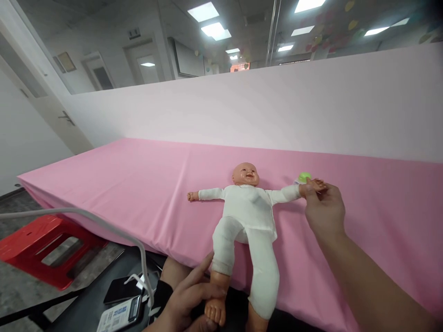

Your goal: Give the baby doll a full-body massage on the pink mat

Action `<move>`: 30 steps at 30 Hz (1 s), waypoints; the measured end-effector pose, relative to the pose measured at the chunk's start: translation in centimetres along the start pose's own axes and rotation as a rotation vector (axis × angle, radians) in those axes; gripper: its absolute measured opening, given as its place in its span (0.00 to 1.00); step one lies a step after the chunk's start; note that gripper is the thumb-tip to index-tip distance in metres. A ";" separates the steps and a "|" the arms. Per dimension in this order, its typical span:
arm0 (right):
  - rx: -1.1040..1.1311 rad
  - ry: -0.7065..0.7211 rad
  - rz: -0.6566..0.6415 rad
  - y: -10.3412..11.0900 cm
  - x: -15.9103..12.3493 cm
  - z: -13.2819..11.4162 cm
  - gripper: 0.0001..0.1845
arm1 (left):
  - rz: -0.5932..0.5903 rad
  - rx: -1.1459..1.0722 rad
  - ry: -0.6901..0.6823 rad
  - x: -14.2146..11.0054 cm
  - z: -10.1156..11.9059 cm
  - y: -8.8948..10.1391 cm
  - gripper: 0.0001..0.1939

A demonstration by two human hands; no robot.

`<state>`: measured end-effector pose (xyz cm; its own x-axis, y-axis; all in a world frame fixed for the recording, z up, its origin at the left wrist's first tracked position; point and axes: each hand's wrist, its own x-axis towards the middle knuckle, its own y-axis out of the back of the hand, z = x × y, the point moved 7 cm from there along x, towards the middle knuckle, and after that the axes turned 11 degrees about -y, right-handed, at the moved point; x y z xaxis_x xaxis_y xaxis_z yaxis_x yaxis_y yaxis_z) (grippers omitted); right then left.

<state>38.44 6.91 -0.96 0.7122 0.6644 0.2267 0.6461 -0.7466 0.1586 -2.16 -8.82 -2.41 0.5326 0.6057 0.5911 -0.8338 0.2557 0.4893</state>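
At center frame a baby doll [249, 216] lies face-up on the pink sheet [138, 184]. The left hand [194, 299], bottom center, wraps its fingers around the doll's foot; the right hand [323, 210], at right, pinches the doll's hand beside a green cap [304, 176].

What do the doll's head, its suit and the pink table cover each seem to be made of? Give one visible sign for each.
Doll's head: probably moulded plastic or vinyl, since it is smooth with a slight sheen.
Suit: soft white fabric, likely a knit, which creases and sags at the legs.
Pink table cover: thin woven cloth, matte, with fold lines, draping over the edge.
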 end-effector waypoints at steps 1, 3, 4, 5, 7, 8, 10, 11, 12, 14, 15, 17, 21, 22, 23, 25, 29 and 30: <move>0.009 0.043 -0.022 -0.3 -1.1 -1.2 0.22 | -0.003 0.018 -0.005 0.6 0.3 0.3 0.21; 0.039 0.155 -0.132 -1.5 -3.2 -3.0 0.22 | -0.008 0.052 -0.012 1.8 0.5 0.6 0.22; 0.013 0.217 -0.182 -2.1 -4.2 -3.6 0.21 | -0.009 0.061 -0.018 2.4 0.5 0.6 0.22; -0.029 0.287 -0.233 -2.8 -5.1 -4.0 0.20 | -0.007 0.062 -0.033 3.0 0.3 0.5 0.21; -0.139 0.454 -0.323 -4.2 -6.7 -4.6 0.17 | 0.025 0.034 -0.070 4.1 -0.1 0.4 0.21; -0.184 0.547 -0.370 -4.8 -7.5 -4.9 0.15 | 0.047 0.014 -0.083 4.5 -0.4 0.4 0.21; -0.229 0.720 -0.469 -5.8 -9.0 -5.3 0.14 | 0.081 -0.021 -0.081 5.2 -1.1 0.2 0.21; -0.242 0.788 -0.519 -6.3 -9.6 -5.5 0.14 | 0.088 -0.034 -0.070 5.6 -1.4 0.1 0.22; -0.252 0.838 -0.562 -6.6 -10.1 -5.6 0.13 | 0.089 -0.045 -0.056 5.9 -1.6 -0.1 0.22; -0.272 0.892 -0.628 -7.1 -10.7 -5.8 0.14 | 0.092 -0.062 -0.020 6.6 -2.0 -0.2 0.21; -0.279 0.904 -0.646 -7.3 -10.8 -5.8 0.15 | 0.101 -0.072 -0.002 7.0 -2.2 -0.2 0.20; -0.290 0.911 -0.655 -7.4 -10.9 -5.6 0.17 | 0.129 -0.100 0.023 7.9 -2.4 -0.1 0.19; -0.283 0.889 -0.630 -7.4 -10.7 -5.3 0.17 | 0.130 -0.149 0.033 9.4 -2.3 -0.1 0.17; -0.277 0.876 -0.625 -7.3 -10.6 -5.3 0.16 | 0.128 -0.151 0.032 9.5 -2.3 -0.1 0.17; -0.270 0.857 -0.620 -7.3 -10.5 -5.3 0.15 | 0.130 -0.151 0.033 9.4 -2.3 -0.1 0.17; -0.265 0.793 -0.608 -7.0 -10.0 -5.2 0.13 | 0.136 -0.142 0.041 8.5 -2.4 0.0 0.18; -0.262 0.501 -0.500 -5.8 -7.6 -4.4 0.13 | 0.110 -0.108 -0.009 5.4 -1.9 0.4 0.20; -0.252 0.408 -0.462 -5.3 -6.8 -4.0 0.14 | 0.105 -0.095 -0.025 4.5 -1.6 0.6 0.20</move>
<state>29.06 6.18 0.46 0.1842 0.8892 0.4189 0.7406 -0.4058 0.5357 -0.45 -4.71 -0.51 0.4441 0.6146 0.6520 -0.8945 0.2627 0.3617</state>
